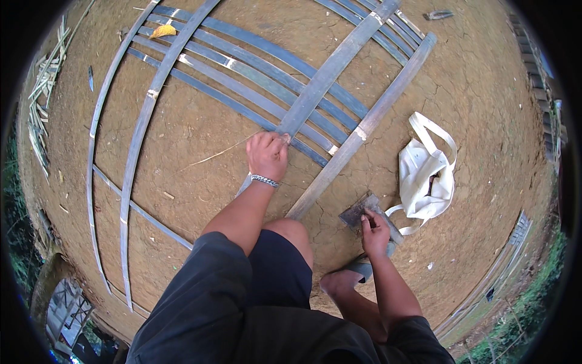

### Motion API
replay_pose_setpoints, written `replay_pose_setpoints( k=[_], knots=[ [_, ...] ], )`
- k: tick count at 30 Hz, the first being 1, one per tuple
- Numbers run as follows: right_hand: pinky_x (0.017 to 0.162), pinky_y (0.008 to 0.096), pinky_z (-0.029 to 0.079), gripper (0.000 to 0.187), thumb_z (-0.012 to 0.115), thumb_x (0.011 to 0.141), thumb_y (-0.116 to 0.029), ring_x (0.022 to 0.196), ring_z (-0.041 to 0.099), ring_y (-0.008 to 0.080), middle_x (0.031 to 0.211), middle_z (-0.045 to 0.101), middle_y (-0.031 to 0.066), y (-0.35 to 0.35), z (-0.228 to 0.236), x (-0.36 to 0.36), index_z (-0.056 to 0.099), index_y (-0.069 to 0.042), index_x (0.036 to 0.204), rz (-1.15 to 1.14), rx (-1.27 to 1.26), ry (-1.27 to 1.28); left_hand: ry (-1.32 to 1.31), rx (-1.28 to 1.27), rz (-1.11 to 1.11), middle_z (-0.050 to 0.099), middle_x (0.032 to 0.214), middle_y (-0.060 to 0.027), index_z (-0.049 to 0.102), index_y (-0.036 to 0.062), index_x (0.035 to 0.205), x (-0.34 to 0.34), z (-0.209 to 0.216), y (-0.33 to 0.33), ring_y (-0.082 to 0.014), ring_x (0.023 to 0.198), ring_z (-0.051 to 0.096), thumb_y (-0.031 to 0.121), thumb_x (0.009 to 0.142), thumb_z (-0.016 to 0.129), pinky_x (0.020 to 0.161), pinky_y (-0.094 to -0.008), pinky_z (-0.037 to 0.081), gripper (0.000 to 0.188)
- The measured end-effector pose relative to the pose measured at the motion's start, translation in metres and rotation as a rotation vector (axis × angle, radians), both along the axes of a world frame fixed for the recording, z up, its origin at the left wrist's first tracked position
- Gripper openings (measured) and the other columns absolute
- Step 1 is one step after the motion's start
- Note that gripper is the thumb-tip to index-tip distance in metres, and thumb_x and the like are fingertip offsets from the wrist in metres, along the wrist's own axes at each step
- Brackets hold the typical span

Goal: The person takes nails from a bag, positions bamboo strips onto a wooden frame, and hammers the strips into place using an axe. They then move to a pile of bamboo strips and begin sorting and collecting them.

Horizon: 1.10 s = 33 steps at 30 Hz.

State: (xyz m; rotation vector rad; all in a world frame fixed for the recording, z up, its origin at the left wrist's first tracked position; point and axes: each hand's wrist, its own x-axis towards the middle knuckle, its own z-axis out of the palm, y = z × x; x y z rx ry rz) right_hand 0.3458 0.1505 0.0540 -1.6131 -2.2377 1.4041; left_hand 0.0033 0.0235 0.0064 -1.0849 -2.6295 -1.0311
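Note:
My left hand (267, 156), with a chain bracelet at the wrist, is closed at the edge of a wide dark bamboo slat (327, 70) that crosses several narrower bamboo slats (248, 91). A thin pale strip (218, 150) sticks out leftward from beside that hand; whether the fingers also grip it is hidden. At the right, my right hand (376, 233) has its fingers bent together over a cleaver (356, 210), where the broad grey blade meets the handle. The cleaver is low over the bare earth, beside my foot.
A white cloth bag (426, 179) lies right of the cleaver, its strap reaching the handle. Two long bamboo slats (138, 139) run down the left. A yellow leaf (162, 31) rests on the lattice. A small knife (91, 79) and split bamboo pieces (37, 124) lie far left.

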Motion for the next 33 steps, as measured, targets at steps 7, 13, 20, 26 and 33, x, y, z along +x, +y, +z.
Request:
replay_pose_setpoints(
  k=[7,13,20,26,33],
  knots=[
    [0.095,0.0438,0.048,0.033,0.070,0.086,-0.006,0.105,0.061,0.0342,0.114,0.064,0.0179,0.009,-0.002,0.027,0.065,-0.002,0.119,0.074,0.314,-0.088,-0.024,-0.014,0.013,0.066,0.092,-0.0017,0.073,0.0131,0.090,0.001,-0.001,0.000,-0.0260,0.095,0.060,0.007,0.078,0.075,0.086,-0.0423,0.044,0.014],
    [0.106,0.0542,0.035,0.058,0.070,0.073,-0.014,0.122,0.049,0.0406,0.128,0.055,0.0184,0.012,-0.008,0.050,0.056,-0.006,0.128,0.250,0.478,-0.302,-0.025,-0.030,0.003,0.067,0.095,-0.0023,0.071,0.0121,0.089,0.000,-0.001,0.000,-0.0268,0.097,0.060,0.007,0.079,0.074,0.089,-0.0434,0.044,0.012],
    [0.095,0.0504,0.045,0.055,0.073,0.070,-0.014,0.110,0.056,0.0424,0.117,0.058,0.0209,0.047,-0.006,0.050,0.054,-0.005,0.121,0.399,0.354,-0.491,-0.013,-0.050,0.005,0.068,0.096,-0.0018,0.069,0.0117,0.088,0.001,-0.003,0.002,-0.0269,0.100,0.060,0.008,0.079,0.074,0.090,-0.0445,0.044,0.012],
    [0.083,0.0411,0.052,0.046,0.067,0.074,-0.007,0.088,0.062,0.0343,0.104,0.059,0.0186,0.038,0.010,0.060,0.051,-0.001,0.117,0.338,0.034,-0.168,-0.034,-0.042,0.012,0.068,0.097,-0.0006,0.068,0.0122,0.088,0.001,-0.003,0.002,-0.0264,0.100,0.060,0.007,0.078,0.074,0.089,-0.0438,0.044,0.012],
    [0.085,0.0341,0.050,0.045,0.067,0.086,-0.005,0.097,0.061,0.0184,0.103,0.062,0.0119,-0.021,0.041,-0.060,0.053,-0.002,0.128,0.205,-0.474,0.182,-0.032,-0.070,0.034,0.068,0.097,0.0006,0.067,0.0134,0.086,0.001,-0.004,0.001,-0.0252,0.100,0.060,0.010,0.079,0.072,0.088,-0.0435,0.044,0.009]
  ],
)
